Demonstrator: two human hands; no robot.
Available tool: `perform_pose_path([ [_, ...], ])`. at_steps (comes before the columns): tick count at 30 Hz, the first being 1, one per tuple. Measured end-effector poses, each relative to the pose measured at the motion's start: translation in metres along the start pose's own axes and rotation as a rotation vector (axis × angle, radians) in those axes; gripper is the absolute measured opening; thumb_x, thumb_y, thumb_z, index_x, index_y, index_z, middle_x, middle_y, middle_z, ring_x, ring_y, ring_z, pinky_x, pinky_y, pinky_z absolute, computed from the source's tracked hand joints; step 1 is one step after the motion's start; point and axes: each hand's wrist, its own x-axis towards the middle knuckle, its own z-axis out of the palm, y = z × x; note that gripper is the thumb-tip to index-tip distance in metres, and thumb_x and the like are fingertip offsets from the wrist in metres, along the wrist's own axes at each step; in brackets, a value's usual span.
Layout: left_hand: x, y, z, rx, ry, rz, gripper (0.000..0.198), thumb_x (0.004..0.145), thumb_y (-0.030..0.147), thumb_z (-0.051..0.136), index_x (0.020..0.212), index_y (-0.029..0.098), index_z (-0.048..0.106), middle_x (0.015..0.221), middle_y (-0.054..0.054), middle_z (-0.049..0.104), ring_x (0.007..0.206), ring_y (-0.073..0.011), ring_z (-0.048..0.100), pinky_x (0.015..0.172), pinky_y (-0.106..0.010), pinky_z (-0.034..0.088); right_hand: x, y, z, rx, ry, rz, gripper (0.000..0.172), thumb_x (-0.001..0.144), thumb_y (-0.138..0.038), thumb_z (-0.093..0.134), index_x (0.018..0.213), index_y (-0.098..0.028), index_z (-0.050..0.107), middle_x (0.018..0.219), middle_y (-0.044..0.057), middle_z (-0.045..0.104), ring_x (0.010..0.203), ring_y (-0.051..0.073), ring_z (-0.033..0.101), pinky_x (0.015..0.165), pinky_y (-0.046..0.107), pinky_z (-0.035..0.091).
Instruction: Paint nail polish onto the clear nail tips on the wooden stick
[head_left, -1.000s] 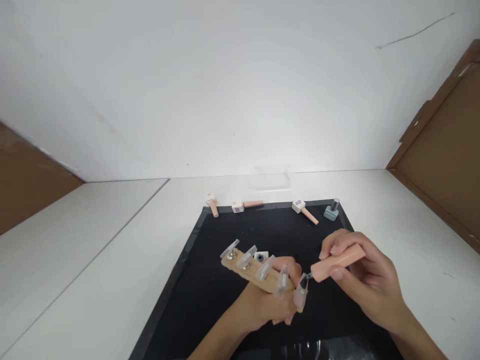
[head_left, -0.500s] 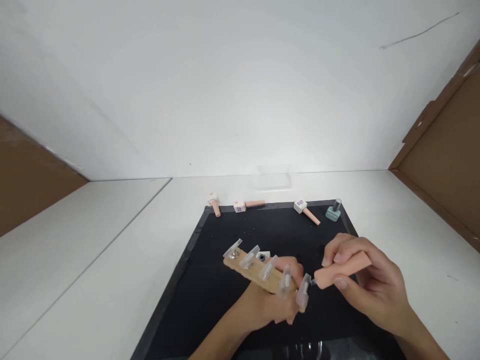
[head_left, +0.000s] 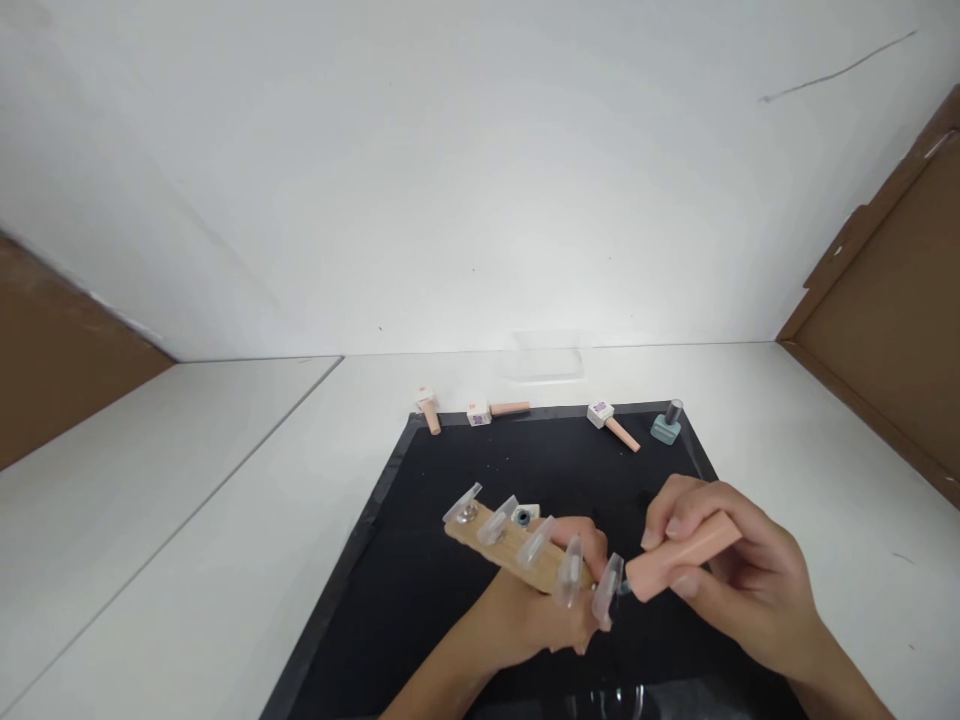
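My left hand (head_left: 551, 610) is closed around a wooden strip (head_left: 517, 555) that carries a row of clear false nails (head_left: 534, 542) on small metal mounts. Between the fingertips of my right hand (head_left: 739, 570) is a nail polish brush, gripped by its long peach cap (head_left: 682, 557). The brush end meets the edge of the nearest false nail (head_left: 607, 588), at the strip's right end; its bristles are mostly hidden. An uncapped white polish bottle (head_left: 526, 514) with a dark neck shows just beyond my left fingers; whether they touch it I cannot tell.
A black mat (head_left: 405, 560) covers the white table (head_left: 187, 480). Along its far edge lie peach-capped polish bottles (head_left: 478, 412) and a teal bottle (head_left: 666, 428) with a silver cap. Behind them sits a clear tray (head_left: 547, 365). Brown cardboard (head_left: 892, 300) stands at the right.
My right hand has moved slightly down, tilting the peach cap a little more, and the brush has slid lower along the end nail. The strip has dipped slightly.
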Motion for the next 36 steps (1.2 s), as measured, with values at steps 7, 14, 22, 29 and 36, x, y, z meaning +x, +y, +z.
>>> perform_pose_path([
  [7,-0.003,-0.003,-0.005,0.051,-0.005,0.014,0.020,0.065,0.013,0.072,0.060,0.013,0.052,0.053,0.005,0.049,0.037,-0.0020,0.040,0.035,-0.012,0.032,-0.003,0.005,0.002,0.033,0.187,0.028,0.011,0.084,-0.032,0.064,0.086,-0.024,0.058,0.075,0.000,0.058,0.062,0.013,0.052,0.053,0.022,0.045],
  [14,-0.004,0.004,0.001,0.489,0.115,0.104,0.015,0.059,0.001,0.060,0.056,0.013,0.052,0.055,0.005,0.048,0.047,-0.0034,0.040,0.045,-0.015,0.030,0.000,0.011,0.005,0.269,0.192,0.168,0.025,0.083,-0.038,0.065,0.069,-0.022,0.050,0.053,-0.008,0.037,0.043,0.008,0.031,0.040,0.020,0.028],
  [22,-0.004,0.004,0.008,0.726,0.170,0.225,0.011,0.060,0.007,0.064,0.057,0.015,0.056,0.054,0.006,0.052,0.048,-0.0046,0.042,0.051,-0.017,0.035,-0.002,0.003,0.013,0.054,0.175,0.077,0.023,0.081,-0.025,0.065,0.064,-0.022,0.050,0.042,-0.009,0.044,0.036,0.007,0.033,0.035,0.018,0.027],
  [29,-0.001,0.012,0.013,0.762,0.132,0.241,0.014,0.063,0.009,0.062,0.055,0.016,0.053,0.054,0.006,0.054,0.048,-0.0051,0.045,0.053,-0.017,0.037,0.005,-0.003,0.014,-0.170,0.230,-0.032,0.030,0.075,-0.015,0.067,0.059,-0.021,0.043,0.044,-0.010,0.042,0.035,0.006,0.040,0.034,0.015,0.033],
  [36,-0.002,0.005,0.008,0.732,0.100,0.320,0.012,0.062,0.006,0.064,0.059,0.016,0.057,0.056,0.004,0.058,0.048,-0.0054,0.048,0.052,-0.016,0.038,0.001,-0.002,0.013,-0.335,0.310,-0.075,0.024,0.076,-0.016,0.066,0.062,-0.022,0.048,0.044,-0.010,0.044,0.035,0.006,0.041,0.035,0.015,0.036],
])
